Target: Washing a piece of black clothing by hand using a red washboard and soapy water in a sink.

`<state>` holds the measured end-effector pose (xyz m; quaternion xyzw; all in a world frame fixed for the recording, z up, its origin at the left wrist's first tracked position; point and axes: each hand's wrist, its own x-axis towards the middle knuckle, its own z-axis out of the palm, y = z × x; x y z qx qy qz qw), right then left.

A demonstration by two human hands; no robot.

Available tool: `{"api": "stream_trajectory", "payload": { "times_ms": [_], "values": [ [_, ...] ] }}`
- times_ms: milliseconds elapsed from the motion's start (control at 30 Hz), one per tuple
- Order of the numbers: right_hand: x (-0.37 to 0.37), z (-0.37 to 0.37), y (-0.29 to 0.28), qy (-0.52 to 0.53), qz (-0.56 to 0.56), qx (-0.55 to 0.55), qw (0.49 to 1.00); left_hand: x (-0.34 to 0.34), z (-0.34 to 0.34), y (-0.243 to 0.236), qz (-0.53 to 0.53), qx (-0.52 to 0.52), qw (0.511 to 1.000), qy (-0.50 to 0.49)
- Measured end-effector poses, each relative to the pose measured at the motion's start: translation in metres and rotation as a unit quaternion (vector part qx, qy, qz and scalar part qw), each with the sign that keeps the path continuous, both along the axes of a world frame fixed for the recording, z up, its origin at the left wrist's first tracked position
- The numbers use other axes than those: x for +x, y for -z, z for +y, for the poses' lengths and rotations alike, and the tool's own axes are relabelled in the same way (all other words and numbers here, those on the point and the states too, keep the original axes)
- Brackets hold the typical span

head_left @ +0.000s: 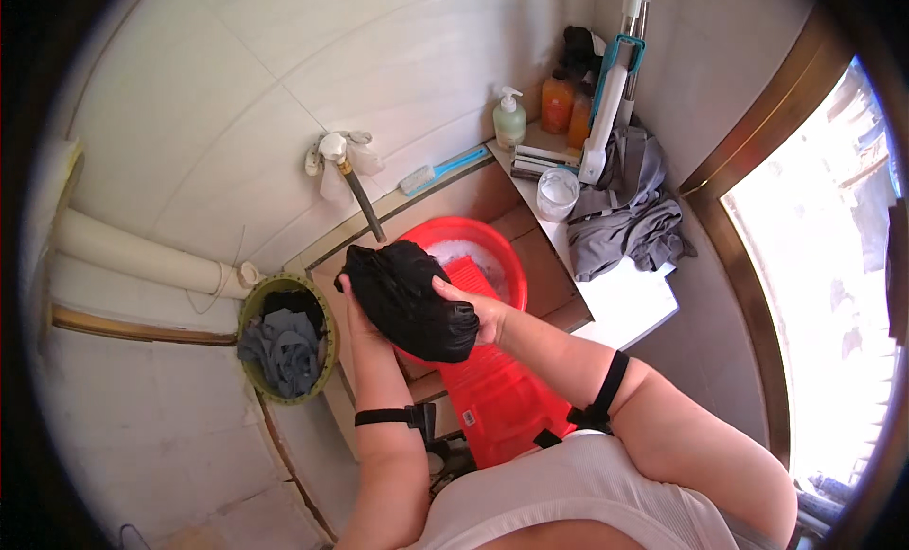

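Between my two hands hangs a bunched black garment [402,299], shiny as if wet. My left hand [356,313] grips its left end, most of the fingers hidden under the cloth. On the other side my right hand [481,311] is closed on the right end, thumb on top. Beneath the garment a red washboard [502,399] slopes from near my body into a red basin [507,252]. White suds [469,257] show in the basin. The garment covers the basin's near left part.
A tap with a hose [360,198] points down beyond the garment. To the left stands a green bucket [329,361] of clothes. A blue-handled brush [440,171], pump bottle [509,122], clear tub [558,194], grey clothes [630,228] and mop [606,115] line the back and right.
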<state>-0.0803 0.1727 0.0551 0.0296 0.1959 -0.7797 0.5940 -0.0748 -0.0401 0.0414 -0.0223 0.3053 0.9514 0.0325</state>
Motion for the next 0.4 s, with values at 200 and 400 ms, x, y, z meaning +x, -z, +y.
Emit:
{"api": "stream_trajectory", "payload": {
  "times_ms": [200,400],
  "values": [
    [-0.039,-0.003,-0.008,0.020,0.457,0.124,0.880,-0.032,-0.022,0.013,-0.249,-0.095,0.963,-0.034],
    [-0.043,-0.013,-0.026,-0.069,0.761,0.369,0.529,-0.042,-0.031,0.018,-0.304,-0.254,0.918,0.029]
  ]
}}
